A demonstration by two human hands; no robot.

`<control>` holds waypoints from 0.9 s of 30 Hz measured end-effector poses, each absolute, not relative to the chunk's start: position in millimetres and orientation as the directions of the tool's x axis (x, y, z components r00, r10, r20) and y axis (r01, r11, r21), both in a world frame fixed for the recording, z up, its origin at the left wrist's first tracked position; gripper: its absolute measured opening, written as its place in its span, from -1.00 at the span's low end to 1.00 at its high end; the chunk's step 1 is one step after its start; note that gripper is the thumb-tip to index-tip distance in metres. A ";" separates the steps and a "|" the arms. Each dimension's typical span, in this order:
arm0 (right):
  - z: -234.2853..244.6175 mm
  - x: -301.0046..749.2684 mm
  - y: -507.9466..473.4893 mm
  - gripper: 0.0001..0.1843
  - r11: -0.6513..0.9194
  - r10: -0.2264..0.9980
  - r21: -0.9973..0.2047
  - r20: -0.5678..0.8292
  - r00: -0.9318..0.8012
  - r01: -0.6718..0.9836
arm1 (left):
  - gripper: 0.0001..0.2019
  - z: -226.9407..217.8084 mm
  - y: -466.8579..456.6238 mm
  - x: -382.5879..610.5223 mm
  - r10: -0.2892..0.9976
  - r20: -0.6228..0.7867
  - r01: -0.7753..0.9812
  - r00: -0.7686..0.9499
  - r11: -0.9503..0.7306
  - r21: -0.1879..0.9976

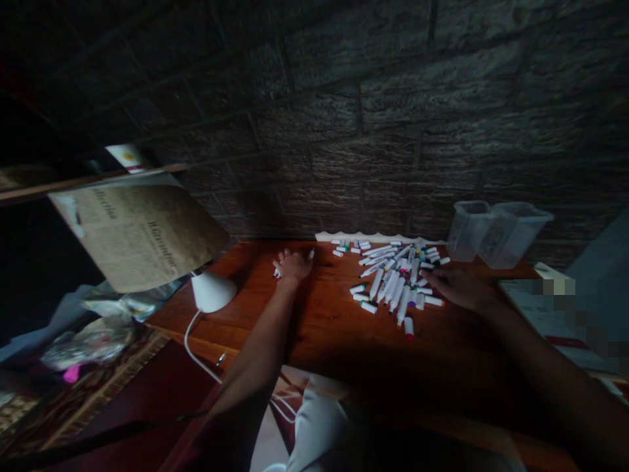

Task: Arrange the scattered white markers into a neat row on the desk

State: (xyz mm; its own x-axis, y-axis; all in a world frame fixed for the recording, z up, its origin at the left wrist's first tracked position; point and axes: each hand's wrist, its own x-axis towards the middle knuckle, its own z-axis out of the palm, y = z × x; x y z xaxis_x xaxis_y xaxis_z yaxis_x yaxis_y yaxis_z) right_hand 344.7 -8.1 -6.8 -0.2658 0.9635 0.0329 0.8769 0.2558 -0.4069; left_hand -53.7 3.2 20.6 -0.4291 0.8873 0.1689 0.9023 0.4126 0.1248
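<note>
My left hand (pixel 291 265) rests on the wooden table (pixel 319 321), fingers closed around a few white markers whose ends stick out on both sides. My right hand (pixel 457 286) lies at the right edge of a pile of white markers (pixel 393 278), fingers stretched toward them and touching the nearest ones. The markers have coloured caps and lie scattered across the table's far middle.
Two clear plastic containers (pixel 496 233) stand at the back right by the brick wall. A white lamp base (pixel 212 291) with its cord sits at the table's left edge. A newspaper (pixel 140 233) hangs at left. Papers (pixel 550 314) lie at right.
</note>
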 end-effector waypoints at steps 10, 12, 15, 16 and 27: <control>-2.5 342.6 -12.4 -0.42 0.246 0.966 -0.436 0.039 -0.255 0.865 | -0.65 10.9 13.2 -78.3 0.943 0.118 0.940 -0.311 0.287 0.184; -2.8 342.7 -12.3 -0.42 0.249 0.966 -0.438 0.043 -0.256 0.864 | -0.67 9.7 15.0 -77.5 0.952 0.127 0.950 -0.280 0.255 0.183; -3.4 342.7 -12.4 -0.43 0.226 0.970 -0.463 0.030 -0.240 0.857 | -0.65 10.1 14.1 -77.8 0.949 0.143 0.950 -0.282 0.255 0.181; -3.3 342.8 -12.5 -0.43 0.222 0.971 -0.469 0.027 -0.237 0.855 | -0.65 10.6 13.3 -78.2 0.947 0.150 0.949 -0.285 0.257 0.180; -2.7 343.6 -11.8 -0.40 0.233 0.969 -0.422 0.028 -0.244 0.876 | -0.47 10.8 10.1 -61.2 0.967 0.133 0.965 -0.219 0.195 0.177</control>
State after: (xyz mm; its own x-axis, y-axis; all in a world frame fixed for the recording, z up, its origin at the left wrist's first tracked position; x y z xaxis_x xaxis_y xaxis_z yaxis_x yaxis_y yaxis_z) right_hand 343.6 -11.8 -2.7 -0.2444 0.9693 0.0276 0.8760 0.2330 -0.4222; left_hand -61.2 10.1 10.8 -0.2194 0.9665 0.1333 0.9648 0.1946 0.1769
